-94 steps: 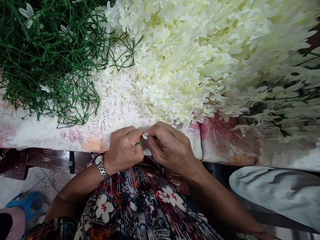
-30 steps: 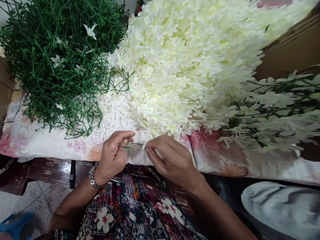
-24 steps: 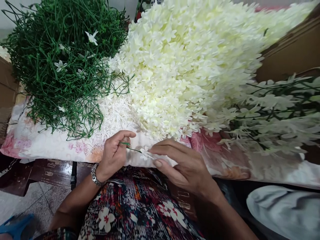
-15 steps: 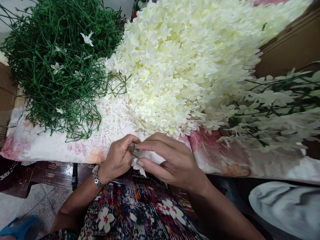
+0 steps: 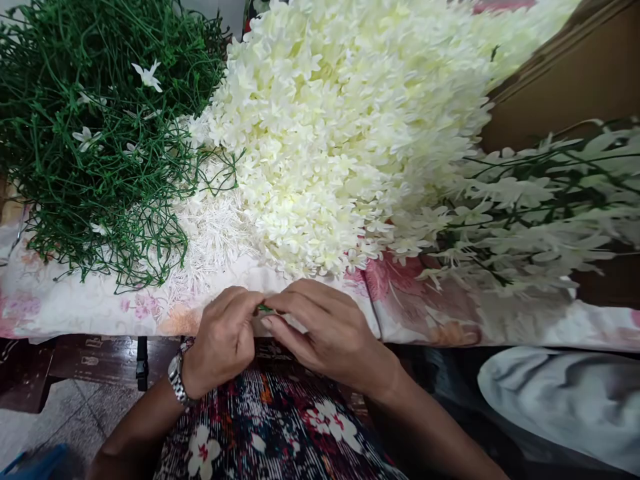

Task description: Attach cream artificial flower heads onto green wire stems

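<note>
My left hand (image 5: 220, 341), with a metal watch on its wrist, is closed at the cloth's front edge. Between its fingertips shows a short bit of green plastic stem (image 5: 265, 308). Facing it, my right hand (image 5: 327, 337) has its index fingertip against the same stem and its thumb just below. Most of the stem is hidden by the fingers. Beyond my hands lie a large heap of cream-white artificial flowers (image 5: 340, 133), a tangle of green plastic stems (image 5: 100, 147) and a small pile of thin white strands (image 5: 215, 223).
Finished-looking white flower sprays (image 5: 530, 200) with green stems lie at the right, beside a cardboard box (image 5: 565, 80). A flowered cloth (image 5: 295, 320) covers the work surface. Pale grey fabric (image 5: 555, 407) sits at the lower right.
The white flower that showed under my right thumb is out of sight now. My fingertips have come closer together, hiding more of the stem. The view has shifted slightly, moving the heaps left.
</note>
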Demonstrator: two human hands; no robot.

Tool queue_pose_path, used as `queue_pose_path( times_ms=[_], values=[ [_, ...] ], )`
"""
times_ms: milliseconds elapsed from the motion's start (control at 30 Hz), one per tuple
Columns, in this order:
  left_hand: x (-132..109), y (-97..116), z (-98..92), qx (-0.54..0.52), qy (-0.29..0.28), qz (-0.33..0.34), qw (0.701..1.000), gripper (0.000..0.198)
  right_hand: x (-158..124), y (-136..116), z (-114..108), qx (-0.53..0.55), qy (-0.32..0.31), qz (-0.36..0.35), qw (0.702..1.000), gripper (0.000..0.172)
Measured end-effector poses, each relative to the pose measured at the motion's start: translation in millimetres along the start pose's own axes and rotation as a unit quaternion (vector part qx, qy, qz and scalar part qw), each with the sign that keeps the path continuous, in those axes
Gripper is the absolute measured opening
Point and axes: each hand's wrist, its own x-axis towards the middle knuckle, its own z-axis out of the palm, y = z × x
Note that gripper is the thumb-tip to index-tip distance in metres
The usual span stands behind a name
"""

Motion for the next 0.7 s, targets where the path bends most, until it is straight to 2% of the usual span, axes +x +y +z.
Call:
queue_pose_path(
  times_ms=[100,167,233,300,400,533,700],
  values=[
    [0,-6,1.5,-0.125,0.064,-0.115,0.983,0.017,8,9,2,-0.091,0.038,0.024,0.995,0.009],
    [1,-10,1.3,-0.222,0.091,-0.184,0.953,0.015,14,14,8,-0.174,0.015,0.024,0.984,0.01],
    [2,-13,0.9,-0.305,0.091,-0.227,0.921,0.012,17,16,15,-0.226,-0.022,0.019,0.974,0.012],
    [3,-15,0.6,-0.357,0.079,-0.249,0.897,0.007,17,15,21,-0.244,-0.03,0.024,0.969,0.014],
    [4,-16,0.8,-0.402,0.084,-0.263,0.873,0.004,12,14,22,-0.198,-0.002,0.014,0.98,0.013],
    [6,-14,2.4,-0.444,0.068,-0.277,0.849,0.014,1,12,14,-0.113,0.03,-0.034,0.993,0.018],
    [10,-8,3.5,-0.5,0.039,-0.296,0.813,0.023,-4,7,15,-0.113,0.027,-0.132,0.984,0.023]
  ],
)
